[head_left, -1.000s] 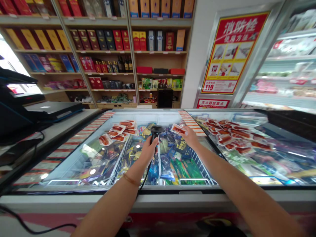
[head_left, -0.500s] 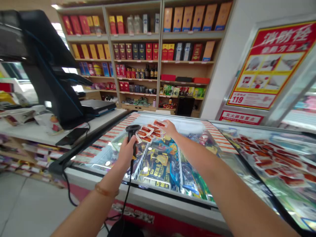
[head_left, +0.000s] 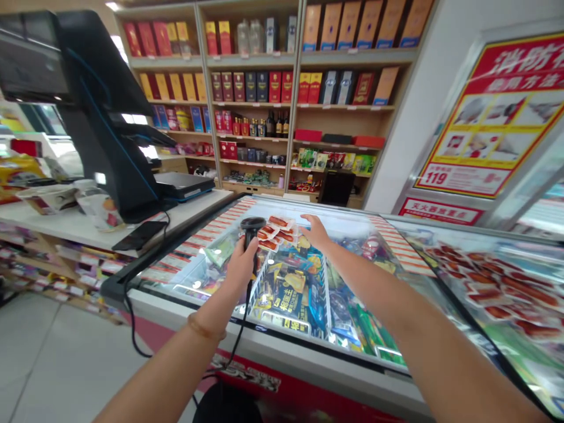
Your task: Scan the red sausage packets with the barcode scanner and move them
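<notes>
My left hand [head_left: 241, 258] is wrapped round the handle of a black barcode scanner [head_left: 252, 225], whose cable hangs down over the freezer's front edge. Several clear packs of reddish-brown sausages [head_left: 285, 234] lie in a small group on the freezer's glass top [head_left: 207, 235], just beyond and right of the scanner. At their right side is my right hand [head_left: 315, 232], fingers apart and nothing held in them. Through the glass, bagged frozen goods [head_left: 288, 294] show in white wire baskets.
To the left, a counter [head_left: 79, 238] carries a black point-of-sale terminal [head_left: 110, 129] and a dark phone-like slab [head_left: 140, 235]. More sausage packs [head_left: 497, 282] are spread on the glass at right. Shelves [head_left: 251, 106] of boxes and bottles stand behind.
My right hand has let go of the sausage packs and its fingers have spread. The scanner remains in my left hand. The view has shifted slightly left.
</notes>
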The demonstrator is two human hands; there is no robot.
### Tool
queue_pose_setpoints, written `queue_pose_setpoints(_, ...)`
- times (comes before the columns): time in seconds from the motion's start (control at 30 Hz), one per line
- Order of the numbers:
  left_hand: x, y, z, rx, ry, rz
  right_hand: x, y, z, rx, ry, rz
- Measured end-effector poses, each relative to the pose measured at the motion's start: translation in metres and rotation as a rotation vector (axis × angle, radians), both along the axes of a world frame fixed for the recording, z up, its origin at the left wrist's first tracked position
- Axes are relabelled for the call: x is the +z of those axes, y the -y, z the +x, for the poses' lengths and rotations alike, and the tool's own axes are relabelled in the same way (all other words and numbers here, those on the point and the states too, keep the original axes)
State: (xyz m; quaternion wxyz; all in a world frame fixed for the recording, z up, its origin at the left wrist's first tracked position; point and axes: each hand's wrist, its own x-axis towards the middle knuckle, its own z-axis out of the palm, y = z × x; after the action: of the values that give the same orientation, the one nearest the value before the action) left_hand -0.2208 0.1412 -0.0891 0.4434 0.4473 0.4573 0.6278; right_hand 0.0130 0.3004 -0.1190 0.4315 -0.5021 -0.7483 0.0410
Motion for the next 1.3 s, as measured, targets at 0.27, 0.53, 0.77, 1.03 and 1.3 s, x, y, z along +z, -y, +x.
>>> queue_pose_setpoints(0.27, -0.001, -0.002, 0.126, -0.321, 0.158, 0.02, -0.009, 0.077, 0.171, -0.205, 0.142, 0.046)
queue_pose_setpoints(0.53, -0.024, -0.003, 0.198, -0.521, 0.191, -0.056, -0.006, 0.169, 0.352, -0.71, 0.294, 0.016)
queue_pose_setpoints(0.77, -0.033, -0.012, 0.19, -0.521, 0.098, 0.03, 0.003, 0.226, 0.433, -1.011, 0.349, -0.088)
queue_pose_setpoints(1.03, -0.037, -0.009, 0.193, -0.614, 0.002, -0.006, 0.007, 0.22, 0.429, -1.032, 0.506, -0.122)
queue_pose_setpoints(1.3, -0.038, -0.012, 0.191, -0.558, 0.039, 0.0, 0.009, 0.133, 0.281, -0.557, 0.675, 0.001)
